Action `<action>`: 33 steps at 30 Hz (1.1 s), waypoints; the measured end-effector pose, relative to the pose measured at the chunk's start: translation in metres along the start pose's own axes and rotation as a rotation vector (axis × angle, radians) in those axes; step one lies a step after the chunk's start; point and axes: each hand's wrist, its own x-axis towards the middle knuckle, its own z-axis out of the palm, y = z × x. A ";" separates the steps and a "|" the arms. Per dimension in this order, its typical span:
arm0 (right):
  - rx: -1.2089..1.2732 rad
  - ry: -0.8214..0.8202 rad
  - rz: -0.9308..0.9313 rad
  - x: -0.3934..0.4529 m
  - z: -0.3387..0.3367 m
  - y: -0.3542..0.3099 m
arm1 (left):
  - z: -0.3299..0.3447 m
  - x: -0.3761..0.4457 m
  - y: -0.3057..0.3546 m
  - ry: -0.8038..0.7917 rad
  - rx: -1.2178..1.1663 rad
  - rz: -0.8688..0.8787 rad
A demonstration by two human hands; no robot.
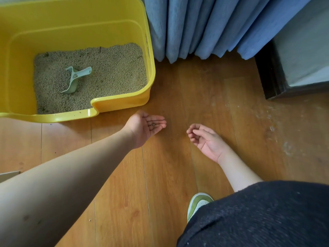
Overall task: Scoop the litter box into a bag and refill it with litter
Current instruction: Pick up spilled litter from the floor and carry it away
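Hands low over a honey-coloured wooden plank floor [169, 175], both turned palm up. Left hand [145, 127] flat and cupped slightly, fingers straight and together, cradling a few small dark litter pellets [152, 124] in the palm, just off the front corner of the litter box. Right hand [204, 139] close beside it, apart from it, fingers loosely curled inward with thumb near the fingertips; cannot tell whether anything sits pinched between them.

Bright yellow plastic litter box [122, 102] on the floor at upper left, high-walled at back and sides, with a lowered entry lip at the front. Inside, a layer of beige granular litter [110, 68] covering the bottom, dotted with a few darker specks. Pale green plastic scoop [74, 80] lying on that litter, left of centre, handle pointing toward the upper right, blade dug partly into the grains.

Blue pleated fabric curtain [204, 27] hanging down to the floor behind, just right of the box. Dark-framed furniture base [270, 81] at far right. Pale dusty smears [272, 125] across the boards on the right. Green and white shoe [197, 204] at the bottom, half hidden by a dark knitted garment [258, 216].
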 end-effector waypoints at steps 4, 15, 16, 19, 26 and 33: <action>-0.435 0.190 -0.073 0.007 0.006 0.013 | -0.008 -0.001 -0.005 0.006 0.019 -0.022; -1.506 0.239 -0.399 0.024 0.026 0.023 | -0.017 -0.003 -0.002 0.021 0.016 -0.014; -1.505 0.246 -0.406 0.024 0.027 0.023 | -0.017 -0.003 -0.002 0.025 0.013 -0.015; -1.513 0.268 -0.411 0.025 0.028 0.025 | -0.017 -0.004 -0.002 0.030 0.002 -0.024; -1.162 0.311 -0.368 0.024 0.028 0.020 | -0.008 -0.007 0.000 0.009 -0.026 -0.026; 0.268 0.260 -0.080 0.015 0.030 0.004 | -0.001 -0.006 -0.002 -0.008 -0.027 -0.040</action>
